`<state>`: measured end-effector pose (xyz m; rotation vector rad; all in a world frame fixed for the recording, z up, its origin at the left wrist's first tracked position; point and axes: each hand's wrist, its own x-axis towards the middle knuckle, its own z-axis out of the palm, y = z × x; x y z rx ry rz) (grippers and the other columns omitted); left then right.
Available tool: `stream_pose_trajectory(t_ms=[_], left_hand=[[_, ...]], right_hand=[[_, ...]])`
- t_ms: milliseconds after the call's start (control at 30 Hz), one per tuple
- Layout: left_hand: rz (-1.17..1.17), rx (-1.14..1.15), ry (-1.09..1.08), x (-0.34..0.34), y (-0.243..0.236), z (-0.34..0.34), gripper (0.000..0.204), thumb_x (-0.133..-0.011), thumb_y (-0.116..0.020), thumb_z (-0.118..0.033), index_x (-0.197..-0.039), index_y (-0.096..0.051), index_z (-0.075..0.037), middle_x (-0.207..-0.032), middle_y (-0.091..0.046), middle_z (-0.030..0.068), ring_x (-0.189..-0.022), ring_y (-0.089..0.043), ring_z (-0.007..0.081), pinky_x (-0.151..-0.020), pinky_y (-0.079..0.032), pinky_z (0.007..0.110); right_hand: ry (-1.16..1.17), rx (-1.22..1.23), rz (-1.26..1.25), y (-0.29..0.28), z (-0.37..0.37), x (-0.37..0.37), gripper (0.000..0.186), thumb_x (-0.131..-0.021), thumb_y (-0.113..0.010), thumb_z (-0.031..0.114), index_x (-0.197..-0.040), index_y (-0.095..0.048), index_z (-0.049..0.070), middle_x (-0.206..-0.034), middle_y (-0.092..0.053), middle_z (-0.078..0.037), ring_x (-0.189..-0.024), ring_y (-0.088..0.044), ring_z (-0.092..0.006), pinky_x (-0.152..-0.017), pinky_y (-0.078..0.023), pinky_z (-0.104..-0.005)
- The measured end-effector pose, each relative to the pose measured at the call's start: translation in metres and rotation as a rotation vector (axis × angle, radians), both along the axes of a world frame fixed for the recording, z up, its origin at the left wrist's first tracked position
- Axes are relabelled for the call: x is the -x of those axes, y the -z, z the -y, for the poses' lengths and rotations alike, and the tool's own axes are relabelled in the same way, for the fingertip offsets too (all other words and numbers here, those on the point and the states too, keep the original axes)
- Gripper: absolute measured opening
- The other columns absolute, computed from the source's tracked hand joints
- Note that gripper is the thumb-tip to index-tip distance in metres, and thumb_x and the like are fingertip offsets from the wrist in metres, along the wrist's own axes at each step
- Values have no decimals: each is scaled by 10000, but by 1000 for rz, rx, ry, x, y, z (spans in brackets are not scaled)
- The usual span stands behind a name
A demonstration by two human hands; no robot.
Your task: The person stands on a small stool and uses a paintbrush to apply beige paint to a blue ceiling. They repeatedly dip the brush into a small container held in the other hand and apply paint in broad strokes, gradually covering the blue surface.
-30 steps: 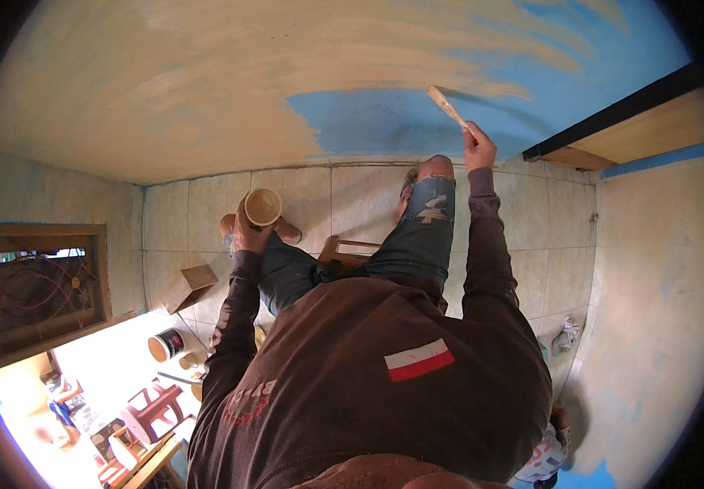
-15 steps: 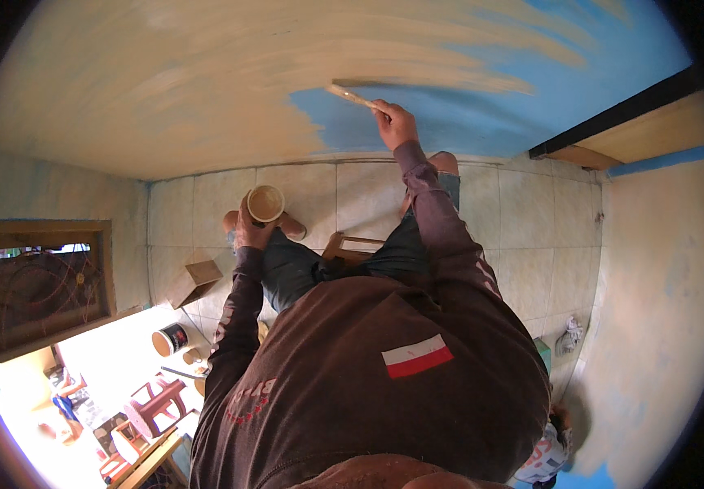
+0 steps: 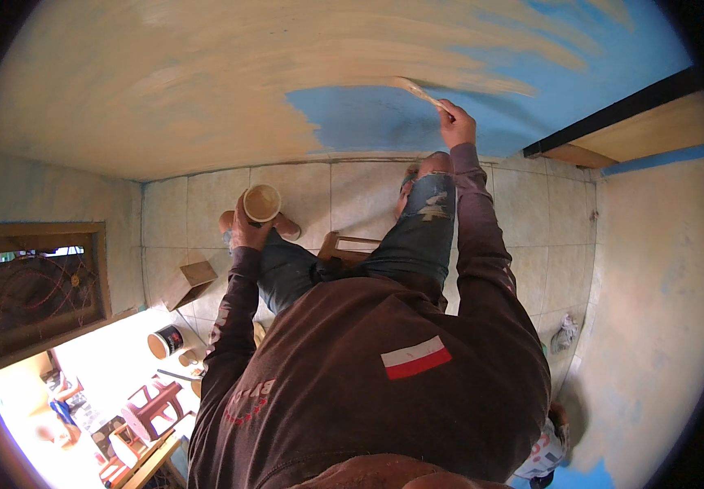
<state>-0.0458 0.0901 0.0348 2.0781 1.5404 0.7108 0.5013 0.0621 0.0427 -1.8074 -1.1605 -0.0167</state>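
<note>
My right hand (image 3: 458, 124) grips the handle of a paintbrush (image 3: 417, 90), its bristles against the wall (image 3: 189, 81) where beige strokes meet a patch of blue. My left hand (image 3: 246, 224) holds a round tub of beige paint (image 3: 262, 204) upright above my left leg. My legs in torn jeans are spread on either side of a wooden stool (image 3: 352, 240), mostly hidden beneath me.
A wooden box (image 3: 189, 281) and a paint bucket (image 3: 164, 342) stand left on the tiled floor (image 3: 523, 244). A dark-edged ledge (image 3: 613, 110) juts out upper right. A crumpled bag (image 3: 564, 334) lies right. A bright opening shows furniture (image 3: 148, 407) and another person (image 3: 62, 403).
My right hand with the brush swept left along the wall, then came back rightward, ending a little left of and higher than at first. My left hand stays with the tub.
</note>
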Motion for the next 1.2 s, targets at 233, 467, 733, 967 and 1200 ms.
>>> stream_pose_trajectory(t_ms=[233, 467, 733, 967, 1200], left_hand=[[26, 11, 20, 4, 3, -2, 1063, -619, -936, -378, -1457, -380, -35, -1345, -583, 189, -1240, -567, 345, -1007, -481, 440], [23, -1, 32, 5, 7, -3, 1054, -635, -928, -395, -1462, -376, -44, -1357, -573, 196, -1249, -563, 347, -1009, -480, 440], [-17, 71, 12, -3, -11, 3, 969, -685, -881, -299, -1475, -364, -80, -1374, -558, 194, -1266, -553, 359, -1035, -465, 444], [9, 26, 2, 1, -2, -1, 946, -689, -885, -312, -1454, -388, -66, -1342, -582, 199, -1239, -571, 357, -1007, -478, 439], [24, -9, 10, 5, 3, -3, 985, -675, -900, -338, -1459, -372, -60, -1338, -586, 206, -1230, -575, 369, -993, -483, 446]], right_hand=[[135, 16, -22, 7, 39, -38, 205, -914, -711, 211, -1095, -735, 120, -913, -717, -153, -730, -686, -287, -670, -545, -365], [255, -15, 55, 12, 82, -39, 210, -946, -667, 201, -1107, -699, 70, -875, -706, -151, -737, -683, -258, -681, -535, -354], [36, 88, 13, 8, 79, 74, 213, -976, -629, 203, -1139, -649, 68, -840, -681, -153, -735, -672, -309, -683, -532, -386], [-236, -43, -28, 9, 16, 131, 221, -983, -608, 211, -1128, -607, 45, -988, -667, -205, -883, -640, -412, -748, -524, -456], [-287, 92, -159, 2, -31, 113, 200, -963, -635, 204, -1121, -625, 81, -943, -696, -208, -873, -676, -421, -708, -538, -467]])
